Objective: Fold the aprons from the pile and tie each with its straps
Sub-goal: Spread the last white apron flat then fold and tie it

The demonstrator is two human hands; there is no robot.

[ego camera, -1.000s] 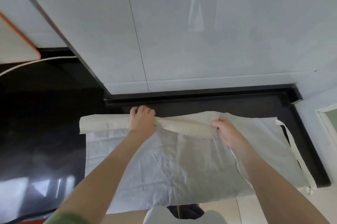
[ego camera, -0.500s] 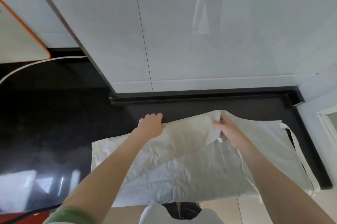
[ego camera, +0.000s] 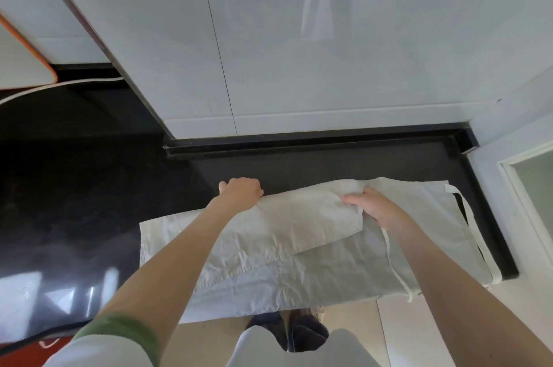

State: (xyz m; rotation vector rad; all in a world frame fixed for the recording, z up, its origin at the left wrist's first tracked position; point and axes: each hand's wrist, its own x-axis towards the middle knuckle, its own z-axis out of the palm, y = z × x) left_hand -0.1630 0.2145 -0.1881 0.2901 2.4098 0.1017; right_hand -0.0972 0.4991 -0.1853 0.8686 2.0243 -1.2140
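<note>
A cream apron [ego camera: 269, 262] lies spread on the black countertop [ego camera: 89, 202], its near edge hanging over the front. My left hand [ego camera: 241, 193] grips the far edge of the apron's left part, fingers curled over it. My right hand [ego camera: 374, 208] pinches a folded flap of the cloth near the middle, holding it over the lower layer. One long strap [ego camera: 472, 229] loops off the right side and down over the counter's edge. A thinner strap [ego camera: 395, 265] trails under my right wrist.
White glossy wall panels [ego camera: 299, 52] rise right behind the counter. A white board with an orange rim [ego camera: 24, 58] and a white cable [ego camera: 59, 87] sit at the far left. A white door frame [ego camera: 526, 187] stands to the right. Tiled floor and dark shoes [ego camera: 293, 333] show below.
Both hands have carried the apron's left part rightward and folded it over the middle. The apron's left edge now sits further right, and the cloth is narrower than a second ago.
</note>
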